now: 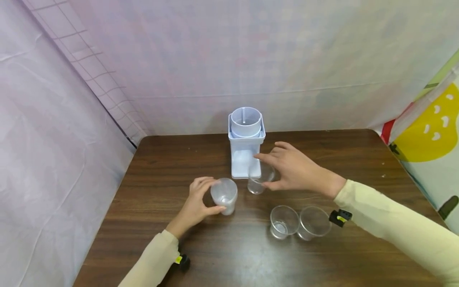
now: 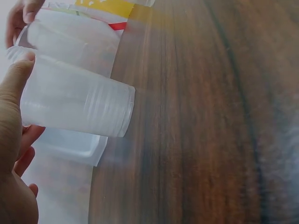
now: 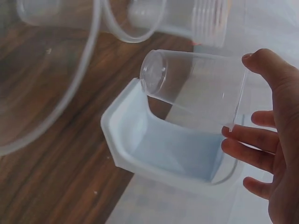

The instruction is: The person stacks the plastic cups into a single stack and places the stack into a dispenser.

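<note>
Head view: left hand (image 1: 196, 205) grips a frosted cup (image 1: 224, 195); at its two o'clock, right hand (image 1: 292, 169) pinches a clear cup (image 1: 259, 180).

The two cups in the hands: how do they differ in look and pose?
The frosted cup in the left hand is cloudy; the clear cup in the right hand is transparent. The frosted cup is away from the white dispenser; the clear cup sits tilted at its base. Both are plastic and gripped near the rim.
</note>
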`<action>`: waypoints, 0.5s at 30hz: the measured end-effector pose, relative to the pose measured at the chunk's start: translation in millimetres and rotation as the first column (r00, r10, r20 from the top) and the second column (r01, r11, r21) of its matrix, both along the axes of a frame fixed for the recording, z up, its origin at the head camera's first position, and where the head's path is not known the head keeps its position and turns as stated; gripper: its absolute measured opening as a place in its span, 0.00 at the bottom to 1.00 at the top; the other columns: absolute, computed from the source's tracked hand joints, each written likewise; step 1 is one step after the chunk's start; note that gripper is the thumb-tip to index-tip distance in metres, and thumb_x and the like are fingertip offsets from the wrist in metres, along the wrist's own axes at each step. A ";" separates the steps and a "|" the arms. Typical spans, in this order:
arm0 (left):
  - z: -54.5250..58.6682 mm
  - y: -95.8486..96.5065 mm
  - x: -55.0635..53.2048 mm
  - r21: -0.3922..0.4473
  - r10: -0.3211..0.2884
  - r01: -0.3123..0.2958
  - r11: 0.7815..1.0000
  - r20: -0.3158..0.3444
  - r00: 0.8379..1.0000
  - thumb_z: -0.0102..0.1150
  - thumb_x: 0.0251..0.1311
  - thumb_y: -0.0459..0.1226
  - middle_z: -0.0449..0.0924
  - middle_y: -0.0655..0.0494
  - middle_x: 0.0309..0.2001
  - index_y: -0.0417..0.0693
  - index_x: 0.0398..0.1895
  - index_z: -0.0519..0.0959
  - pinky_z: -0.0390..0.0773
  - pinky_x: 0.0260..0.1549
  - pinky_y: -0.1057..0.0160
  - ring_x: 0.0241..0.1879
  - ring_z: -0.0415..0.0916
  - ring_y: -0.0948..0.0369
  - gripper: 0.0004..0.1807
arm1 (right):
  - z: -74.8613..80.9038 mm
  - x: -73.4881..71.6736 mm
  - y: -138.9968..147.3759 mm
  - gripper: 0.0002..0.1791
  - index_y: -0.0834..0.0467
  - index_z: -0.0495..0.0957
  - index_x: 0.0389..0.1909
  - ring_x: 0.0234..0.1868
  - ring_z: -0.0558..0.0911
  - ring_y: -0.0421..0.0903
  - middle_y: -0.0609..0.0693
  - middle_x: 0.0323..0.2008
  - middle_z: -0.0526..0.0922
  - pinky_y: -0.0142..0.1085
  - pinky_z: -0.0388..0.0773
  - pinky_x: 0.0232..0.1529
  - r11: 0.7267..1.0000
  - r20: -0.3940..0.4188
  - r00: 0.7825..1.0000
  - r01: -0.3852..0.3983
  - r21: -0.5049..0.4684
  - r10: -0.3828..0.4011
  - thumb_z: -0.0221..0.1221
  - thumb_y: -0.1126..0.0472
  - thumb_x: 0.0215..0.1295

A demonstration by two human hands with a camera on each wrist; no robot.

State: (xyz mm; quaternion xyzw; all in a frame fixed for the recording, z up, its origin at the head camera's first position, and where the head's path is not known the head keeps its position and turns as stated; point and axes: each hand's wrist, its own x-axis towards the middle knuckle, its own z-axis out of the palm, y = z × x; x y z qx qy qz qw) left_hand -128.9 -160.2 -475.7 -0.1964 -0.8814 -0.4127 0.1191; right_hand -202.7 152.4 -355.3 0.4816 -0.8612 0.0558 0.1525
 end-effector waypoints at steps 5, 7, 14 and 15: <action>1.8 5.0 -6.5 0.013 -0.005 0.004 1.000 0.050 0.999 0.81 0.39 0.45 0.72 0.46 0.62 0.52 0.61 0.75 0.70 0.60 0.38 0.64 0.63 0.47 0.40 | 10.9 -1.7 -6.3 0.44 0.57 0.73 0.63 0.38 0.83 0.46 0.47 0.33 0.87 0.56 0.68 0.67 1.000 -0.021 1.000 -0.007 -0.007 0.007 0.67 0.35 0.50; 2.6 6.8 -9.6 0.030 -0.019 0.017 0.999 0.062 0.998 0.81 0.40 0.44 0.72 0.46 0.61 0.50 0.61 0.75 0.72 0.60 0.40 0.63 0.65 0.48 0.40 | 14.8 -2.9 -8.3 0.43 0.57 0.73 0.63 0.39 0.83 0.46 0.48 0.33 0.87 0.57 0.68 0.67 1.000 -0.030 1.000 -0.011 -0.010 0.011 0.66 0.35 0.51; 1.4 10.9 -20.0 0.030 -0.047 0.045 0.999 0.077 0.996 0.80 0.41 0.44 0.74 0.50 0.59 0.50 0.61 0.74 0.74 0.61 0.46 0.61 0.69 0.54 0.40 | 31.2 -5.3 -14.2 0.43 0.57 0.73 0.63 0.39 0.84 0.47 0.49 0.35 0.88 0.56 0.68 0.66 1.000 -0.062 0.998 -0.023 -0.007 0.022 0.65 0.34 0.53; 1.4 11.2 -20.9 0.032 -0.048 0.046 0.998 0.083 0.995 0.80 0.41 0.44 0.74 0.50 0.59 0.50 0.61 0.75 0.74 0.61 0.46 0.60 0.69 0.54 0.40 | 33.9 -5.5 -15.1 0.42 0.57 0.73 0.63 0.39 0.84 0.47 0.49 0.35 0.88 0.56 0.68 0.67 1.000 -0.064 0.998 -0.022 -0.006 0.021 0.65 0.34 0.53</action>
